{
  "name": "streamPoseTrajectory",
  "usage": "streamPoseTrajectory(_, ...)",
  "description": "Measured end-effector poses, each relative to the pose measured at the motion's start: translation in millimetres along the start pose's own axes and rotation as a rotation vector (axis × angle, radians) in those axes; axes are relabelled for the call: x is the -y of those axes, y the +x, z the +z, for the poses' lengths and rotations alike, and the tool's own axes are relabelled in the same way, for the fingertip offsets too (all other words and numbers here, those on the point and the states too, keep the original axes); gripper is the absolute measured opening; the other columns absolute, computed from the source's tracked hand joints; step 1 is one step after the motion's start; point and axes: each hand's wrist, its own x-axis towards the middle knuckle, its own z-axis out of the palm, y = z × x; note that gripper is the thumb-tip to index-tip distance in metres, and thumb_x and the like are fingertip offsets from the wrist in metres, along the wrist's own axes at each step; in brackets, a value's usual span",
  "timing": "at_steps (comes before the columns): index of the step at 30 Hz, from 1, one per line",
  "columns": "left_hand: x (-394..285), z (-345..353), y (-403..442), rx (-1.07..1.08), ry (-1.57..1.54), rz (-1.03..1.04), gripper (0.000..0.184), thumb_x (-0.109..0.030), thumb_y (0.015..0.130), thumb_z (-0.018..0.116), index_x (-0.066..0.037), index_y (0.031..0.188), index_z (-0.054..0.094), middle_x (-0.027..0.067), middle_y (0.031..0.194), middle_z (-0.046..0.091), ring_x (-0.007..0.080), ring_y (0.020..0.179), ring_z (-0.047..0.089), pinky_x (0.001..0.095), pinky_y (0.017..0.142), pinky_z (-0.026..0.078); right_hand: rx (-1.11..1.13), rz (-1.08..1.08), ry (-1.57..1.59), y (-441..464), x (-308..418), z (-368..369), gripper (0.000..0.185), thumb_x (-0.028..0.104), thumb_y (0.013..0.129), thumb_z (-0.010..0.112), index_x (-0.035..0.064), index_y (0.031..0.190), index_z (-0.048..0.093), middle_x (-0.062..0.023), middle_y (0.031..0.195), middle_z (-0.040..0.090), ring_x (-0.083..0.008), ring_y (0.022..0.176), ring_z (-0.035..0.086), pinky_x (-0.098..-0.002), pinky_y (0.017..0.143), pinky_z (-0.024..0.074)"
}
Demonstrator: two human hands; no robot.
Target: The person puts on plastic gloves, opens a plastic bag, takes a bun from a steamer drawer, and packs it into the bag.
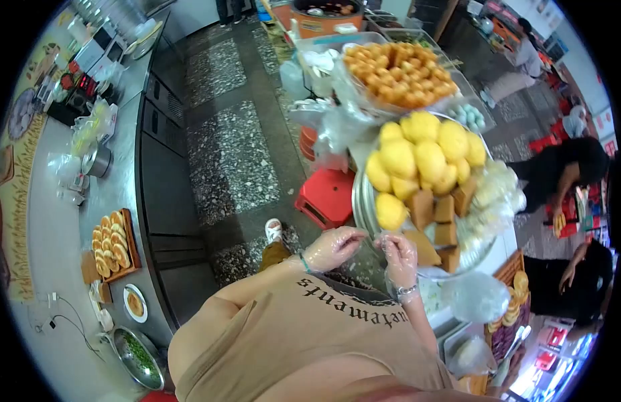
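Although I have clear gloves [322, 254] on, no food shows in my left grip [334, 246] or right grip [399, 256]; fingers look curled, closure I cannot tell. Left on tray [364, 213]: yellow buns [417, 155], one o'clock; brown blocks [446, 234], two.

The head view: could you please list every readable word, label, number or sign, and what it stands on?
"etements": on the tan shirt, upside down in the picture; its beginning is unclear.
Orange pot: marking too blurred to read.
Wall signs, far right: too small to read.
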Motion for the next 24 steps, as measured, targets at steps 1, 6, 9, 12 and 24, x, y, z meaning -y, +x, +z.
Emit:
streamPoseTrajectory(1, 4.2, -1.9, 4.2, -0.079, -0.004, -0.006, 0.025, -0.011, 0.09, 0.055, -0.006, 0.114, 0.058, 0.0124, 0.099, 0.065, 0.0217, 0.088, 0.063, 0.0301, 0.078, 0.049, 0.053, 0.005, -0.043, 12.5, 1.0, 0.2, 0.014, 0.002, 0.086, 0.053, -0.0019, 0.096, 0.062, -0.0101, 0.087, 0.067, -0.018, 0.08, 0.064, -0.0305, 0.077, 0.0506)
streamPoseTrajectory(6, 112.6, -194.6, -17.5, -0.179, -0.276, -0.245, 0.024, -0.01, 0.089, 0.057, -0.004, 0.112, 0.058, 0.0094, 0.095, 0.064, 0.0142, 0.087, 0.06, 0.0272, 0.078, 0.048, 0.229, 0.124, -0.11, 146.4, -27.2, 184.4, 0.014, 0.001, 0.09, 0.048, -0.0044, 0.097, 0.059, -0.0096, 0.092, 0.065, -0.0138, 0.084, 0.062, -0.0274, 0.079, 0.0502)
streamPoseTrajectory(9, 132.1, -312.6, -19.0, -0.153, -0.157, -0.453, 0.028, -0.011, 0.091, 0.054, -0.001, 0.117, 0.056, 0.0077, 0.099, 0.063, 0.0118, 0.09, 0.058, 0.0256, 0.081, 0.047, 0.245, 0.11, 0.134, 219.6, -30.4, 294.1, 0.013, 0.004, 0.086, 0.054, -0.003, 0.096, 0.06, -0.0092, 0.084, 0.065, -0.015, 0.077, 0.062, -0.028, 0.07, 0.0495)
streamPoseTrajectory(12, 128.0, -427.9, -7.0, -0.324, -0.133, -0.441, 0.026, -0.01, 0.091, 0.053, 0.0, 0.114, 0.057, 0.009, 0.1, 0.063, 0.014, 0.092, 0.059, 0.0278, 0.083, 0.047, 0.382, 0.06, 0.197, 302.2, 25.6, 372.7, 0.015, -0.002, 0.085, 0.05, -0.0026, 0.098, 0.06, -0.0102, 0.089, 0.064, -0.0162, 0.08, 0.062, -0.0286, 0.072, 0.0506)
streamPoseTrajectory(24, 199.2, -705.9, 171.8, -0.421, -0.049, -0.189, 0.026, -0.01, 0.091, 0.051, -0.002, 0.116, 0.055, 0.0076, 0.099, 0.061, 0.0139, 0.089, 0.058, 0.0274, 0.081, 0.047, 0.342, -0.235, 0.273, 622.9, 75.4, 490.8, 0.024, -0.008, 0.069, 0.039, -0.0028, 0.08, 0.061, -0.0157, 0.08, 0.065, -0.0218, 0.073, 0.062, -0.0295, 0.069, 0.0497)
